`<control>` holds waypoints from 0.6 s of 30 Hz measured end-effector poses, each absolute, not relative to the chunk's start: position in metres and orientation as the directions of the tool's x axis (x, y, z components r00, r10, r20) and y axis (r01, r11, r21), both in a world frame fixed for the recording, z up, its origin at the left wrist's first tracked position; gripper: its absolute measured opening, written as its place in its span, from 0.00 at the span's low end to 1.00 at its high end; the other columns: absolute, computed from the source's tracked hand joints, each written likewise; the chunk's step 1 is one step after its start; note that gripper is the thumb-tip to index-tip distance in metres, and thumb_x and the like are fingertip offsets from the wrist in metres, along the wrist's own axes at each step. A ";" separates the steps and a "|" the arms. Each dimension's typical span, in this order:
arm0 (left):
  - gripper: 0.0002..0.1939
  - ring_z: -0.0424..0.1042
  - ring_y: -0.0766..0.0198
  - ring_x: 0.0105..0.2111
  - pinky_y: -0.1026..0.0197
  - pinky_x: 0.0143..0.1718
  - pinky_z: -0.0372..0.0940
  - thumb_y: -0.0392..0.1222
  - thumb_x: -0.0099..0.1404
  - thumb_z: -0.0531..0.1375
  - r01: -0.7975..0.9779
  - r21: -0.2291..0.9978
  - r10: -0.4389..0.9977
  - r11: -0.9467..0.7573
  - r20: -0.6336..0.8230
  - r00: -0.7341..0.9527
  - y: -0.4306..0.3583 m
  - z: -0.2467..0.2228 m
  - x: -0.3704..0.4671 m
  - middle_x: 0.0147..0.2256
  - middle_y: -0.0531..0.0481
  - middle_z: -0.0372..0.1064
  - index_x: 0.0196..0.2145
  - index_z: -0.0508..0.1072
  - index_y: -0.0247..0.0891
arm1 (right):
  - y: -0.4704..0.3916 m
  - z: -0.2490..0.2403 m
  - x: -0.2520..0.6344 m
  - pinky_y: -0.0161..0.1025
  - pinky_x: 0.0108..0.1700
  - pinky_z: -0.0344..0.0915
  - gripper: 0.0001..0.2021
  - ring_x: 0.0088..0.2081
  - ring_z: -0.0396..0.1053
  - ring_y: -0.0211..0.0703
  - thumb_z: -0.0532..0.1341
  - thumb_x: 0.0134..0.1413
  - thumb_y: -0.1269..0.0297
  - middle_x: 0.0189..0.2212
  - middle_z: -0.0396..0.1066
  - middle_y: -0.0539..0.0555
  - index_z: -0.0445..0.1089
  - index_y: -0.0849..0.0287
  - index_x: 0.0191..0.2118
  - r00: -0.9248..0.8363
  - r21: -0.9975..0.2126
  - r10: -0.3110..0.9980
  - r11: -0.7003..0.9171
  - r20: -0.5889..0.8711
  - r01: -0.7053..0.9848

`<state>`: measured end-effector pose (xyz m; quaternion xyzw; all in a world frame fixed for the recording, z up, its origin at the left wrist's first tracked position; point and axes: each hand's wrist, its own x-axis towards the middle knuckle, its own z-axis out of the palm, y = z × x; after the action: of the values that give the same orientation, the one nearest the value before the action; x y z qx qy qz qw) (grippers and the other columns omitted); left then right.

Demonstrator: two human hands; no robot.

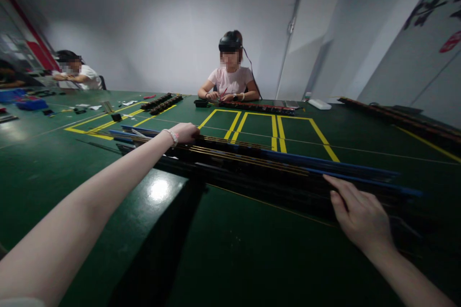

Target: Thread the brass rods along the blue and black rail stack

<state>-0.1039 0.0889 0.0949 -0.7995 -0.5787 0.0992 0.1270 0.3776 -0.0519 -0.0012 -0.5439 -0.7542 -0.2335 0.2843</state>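
Observation:
A long bundle of dark strips (248, 165) with blue edges and thin brass-coloured rods lies across the green table in front of me. It is slightly blurred, so its exact kind cannot be told. My left hand (185, 133), with a beaded bracelet at the wrist, is closed at the far edge of the bundle, left of its middle; its fingertips are hidden. Close to the bundle's right part is my right hand (362, 216), open, its index finger stretched to the near edge and the thumb apart. Whether that fingertip presses on the strips is unclear.
Yellow tape frames (279, 134) mark the green table (230, 259). Across it sits a person (232, 79) working on a long dark strip; another person (84, 74) sits far left. Dark segmented strips (163, 104), a white case (320, 104) and a long rail (406, 120) lie beyond the bundle.

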 end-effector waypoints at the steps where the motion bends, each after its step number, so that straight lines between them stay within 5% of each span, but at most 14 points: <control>1: 0.15 0.71 0.60 0.32 0.63 0.31 0.61 0.40 0.55 0.53 0.897 -0.323 0.950 -0.301 -0.019 0.312 0.089 0.096 -0.101 0.34 0.46 0.74 0.37 0.76 0.42 | -0.052 -0.001 0.377 0.44 0.42 0.65 0.21 0.40 0.72 0.48 0.44 0.64 0.59 0.48 0.72 0.57 0.67 0.58 0.54 -0.247 0.041 0.692 0.300 0.678 0.953; 11: 0.14 0.71 0.61 0.30 0.63 0.30 0.60 0.43 0.56 0.53 0.919 -0.256 0.953 -0.300 -0.035 0.301 0.090 0.097 -0.085 0.34 0.47 0.74 0.36 0.76 0.43 | -0.052 -0.003 0.374 0.42 0.40 0.63 0.19 0.39 0.71 0.45 0.46 0.63 0.62 0.48 0.72 0.55 0.66 0.58 0.54 -0.248 0.040 0.671 0.309 0.698 0.950; 18: 0.15 0.72 0.56 0.34 0.60 0.36 0.61 0.44 0.56 0.54 0.864 -0.342 0.927 -0.370 -0.073 0.368 0.093 0.103 -0.052 0.35 0.46 0.74 0.38 0.76 0.43 | -0.058 0.002 0.370 0.41 0.42 0.63 0.19 0.42 0.71 0.45 0.46 0.64 0.63 0.49 0.72 0.56 0.66 0.59 0.55 -0.236 0.007 0.699 0.314 0.675 0.949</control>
<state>-0.0518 0.0934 0.1035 -0.8178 -0.5473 0.1274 0.1239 0.3699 -0.0577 0.0022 -0.5447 -0.7563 -0.2147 0.2919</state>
